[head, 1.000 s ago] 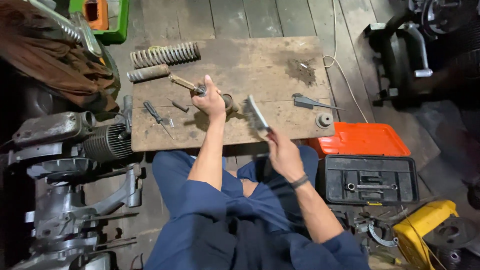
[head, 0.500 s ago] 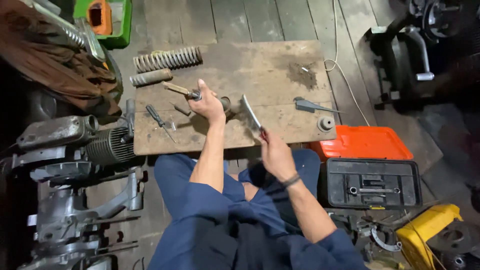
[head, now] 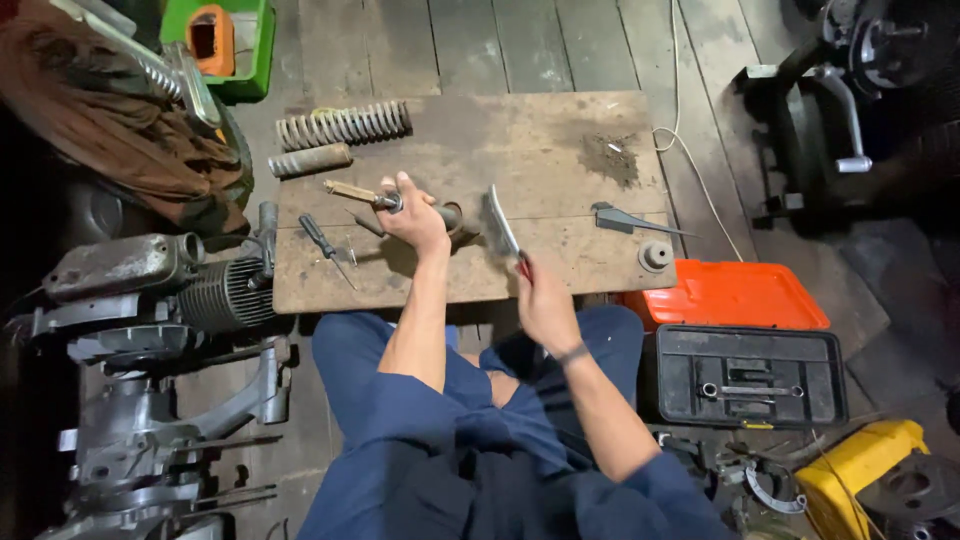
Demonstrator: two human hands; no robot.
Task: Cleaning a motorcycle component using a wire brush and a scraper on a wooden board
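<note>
**Left hand pins a shaft-like part while the right hand lifts a flat tool**

The person sits at a low wooden tabletop with both arms stretched over it. The left hand is closed around a dark cylindrical part that has a thin rod sticking out to the left. The part lies on its side on the board, and the grip looks like a bracing hold, keeping the round body from rolling. The fingers wrap over the top of it, so the middle of the part is hidden under the hand and only its two ends show.

The right hand holds a flat, light-coloured tool, probably a brush or scraper, though its exact kind is hard to tell. Its fingers pinch the lower end near the tabletop's front edge, and the tool rises tilted, its far end just beside the right end of the cylindrical part. I cannot tell whether the two touch.

Other pieces lie apart, out of the working spot: a coil spring and a short tube at the back left, a screwdriver left of the hand, a grey pointed tool and a small round fitting to the right. An orange toolbox lid sits just beside the tabletop.
</note>
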